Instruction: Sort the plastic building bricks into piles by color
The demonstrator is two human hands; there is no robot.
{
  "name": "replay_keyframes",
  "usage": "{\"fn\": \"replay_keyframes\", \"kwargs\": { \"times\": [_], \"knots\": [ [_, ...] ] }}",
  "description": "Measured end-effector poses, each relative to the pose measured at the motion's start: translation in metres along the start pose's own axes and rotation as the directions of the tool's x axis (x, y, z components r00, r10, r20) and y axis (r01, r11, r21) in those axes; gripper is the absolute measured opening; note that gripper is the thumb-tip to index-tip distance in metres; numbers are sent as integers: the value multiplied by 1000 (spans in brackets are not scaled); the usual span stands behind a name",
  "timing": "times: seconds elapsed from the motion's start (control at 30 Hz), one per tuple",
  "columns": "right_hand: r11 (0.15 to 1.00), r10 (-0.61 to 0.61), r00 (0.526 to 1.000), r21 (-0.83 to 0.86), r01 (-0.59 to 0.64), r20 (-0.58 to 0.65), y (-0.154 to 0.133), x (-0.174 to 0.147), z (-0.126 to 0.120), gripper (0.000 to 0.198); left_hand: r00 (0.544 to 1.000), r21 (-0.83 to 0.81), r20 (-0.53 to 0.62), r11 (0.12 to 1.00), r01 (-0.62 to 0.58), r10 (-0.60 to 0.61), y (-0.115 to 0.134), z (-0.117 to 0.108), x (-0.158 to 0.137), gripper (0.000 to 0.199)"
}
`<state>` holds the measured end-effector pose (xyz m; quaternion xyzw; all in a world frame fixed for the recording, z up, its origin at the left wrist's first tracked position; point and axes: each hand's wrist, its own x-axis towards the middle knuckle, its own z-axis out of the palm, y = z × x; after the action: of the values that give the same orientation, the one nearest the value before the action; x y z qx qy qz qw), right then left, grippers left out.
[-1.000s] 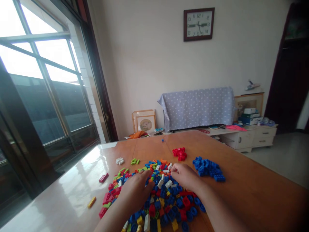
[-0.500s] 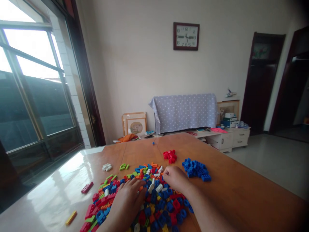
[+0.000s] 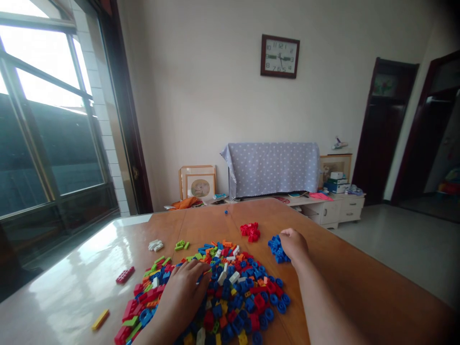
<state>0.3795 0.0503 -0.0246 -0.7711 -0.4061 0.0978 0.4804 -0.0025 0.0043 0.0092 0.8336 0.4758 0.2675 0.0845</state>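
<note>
A big mixed heap of toy building bricks [image 3: 233, 292] in red, blue, green, yellow, orange and white spreads over the near part of the table. My left hand [image 3: 189, 282] lies on the heap's left side, palm down, fingers stretched forward and thumb apart. Over a pile of blue bricks [image 3: 276, 249], right of the heap, is my right hand [image 3: 295, 244]. Its fingers are curled together, and whatever they hold is hidden; the hand covers much of this pile. Small groups of red bricks [image 3: 250, 232], green bricks [image 3: 182, 245] and white bricks [image 3: 155, 246] lie beyond the heap.
On the left of the wooden table [image 3: 345, 273] lie a lone red brick [image 3: 125, 275] and a yellow brick [image 3: 100, 319]. A small blue piece [image 3: 226, 212] sits near the far edge. Behind stands a low white cabinet [image 3: 332, 213] beside a cloth-covered object [image 3: 273, 167].
My right hand has moved right, from the upper edge of the mixed heap to the blue pile. My left hand stays on the heap. The view has shifted slightly.
</note>
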Motion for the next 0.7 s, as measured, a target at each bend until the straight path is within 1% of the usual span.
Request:
{"fn": "replay_keyframes", "kwargs": {
  "times": [0.1,0.2,0.3,0.4,0.47,0.53,0.63,0.7],
  "knots": [
    [1000,2,999,29,-1,-38,1,4,3,32,1000,23,0,1000,1,-1,-1,-1,0,32],
    [998,-19,999,63,21,-34,-3,3,4,36,1000,37,-1,999,3,-3,0,-2,0,32],
    [994,-62,998,92,60,25,-12,-6,4,34,1000,37,9,999,9,-10,1,-4,0,31],
    [988,-128,982,109,114,138,-25,-21,7,31,1000,38,14,999,8,-9,2,-5,-1,30],
    [979,-189,957,118,166,219,-33,-32,12,30,1000,40,27,999,14,-15,2,-5,-1,29],
    [965,-256,921,127,227,295,-42,-44,18,27,999,43,43,999,21,-23,2,-4,-1,28],
    [940,-341,855,148,308,391,-53,-62,27,20,999,43,46,999,26,-28,2,-4,-2,28],
    [921,-388,802,147,362,454,-58,-73,31,19,998,41,46,999,30,-32,3,-4,-2,28]
  ]
}}
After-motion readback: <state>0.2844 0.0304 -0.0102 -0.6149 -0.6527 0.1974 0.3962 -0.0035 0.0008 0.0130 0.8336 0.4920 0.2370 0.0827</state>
